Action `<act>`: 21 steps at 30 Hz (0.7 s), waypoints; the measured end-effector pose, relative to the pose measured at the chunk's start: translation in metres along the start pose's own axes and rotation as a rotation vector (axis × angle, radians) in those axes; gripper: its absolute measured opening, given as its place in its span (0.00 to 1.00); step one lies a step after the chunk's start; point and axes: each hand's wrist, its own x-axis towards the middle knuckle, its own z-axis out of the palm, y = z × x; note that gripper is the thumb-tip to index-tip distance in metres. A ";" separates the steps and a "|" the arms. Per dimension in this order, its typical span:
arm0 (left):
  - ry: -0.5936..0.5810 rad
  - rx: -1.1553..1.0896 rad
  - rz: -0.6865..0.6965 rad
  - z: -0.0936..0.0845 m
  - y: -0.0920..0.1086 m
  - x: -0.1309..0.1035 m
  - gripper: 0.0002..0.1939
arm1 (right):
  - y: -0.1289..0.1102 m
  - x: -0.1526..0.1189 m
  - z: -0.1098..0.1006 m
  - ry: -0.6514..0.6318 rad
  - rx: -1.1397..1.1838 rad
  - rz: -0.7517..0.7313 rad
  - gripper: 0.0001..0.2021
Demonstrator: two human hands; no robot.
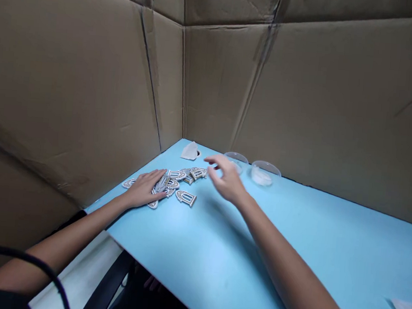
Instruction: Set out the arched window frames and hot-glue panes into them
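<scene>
Just past right hand (226, 179), clear containers (275, 168) with whitish contents (261, 177)

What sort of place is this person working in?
It looks like a makeshift work booth, though I can't be certain: tall cardboard walls meet in a corner behind a light blue table, where small arched window-shaped pieces lie heaped.

We see two brown cardboard walls (320, 101), creased and seamed, meeting in a corner behind the pale blue counter (328, 231). Light leaves a soft glare near its front edge. Below that edge, we make out a black chair arm (107, 282) and a pale surface (85, 265).
</scene>
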 end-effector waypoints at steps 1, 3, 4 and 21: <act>0.003 -0.008 0.029 0.001 0.004 0.005 0.47 | -0.001 0.002 0.007 -0.048 -0.022 0.025 0.24; -0.001 -0.025 0.088 0.003 0.014 0.014 0.47 | -0.001 0.007 0.021 -0.151 -0.067 0.085 0.25; -0.007 -0.034 0.121 0.004 0.020 0.019 0.47 | 0.000 0.008 0.026 -0.193 -0.087 0.111 0.25; -0.017 -0.319 0.616 0.061 0.224 0.059 0.37 | 0.029 -0.164 -0.081 -0.181 -0.355 0.553 0.25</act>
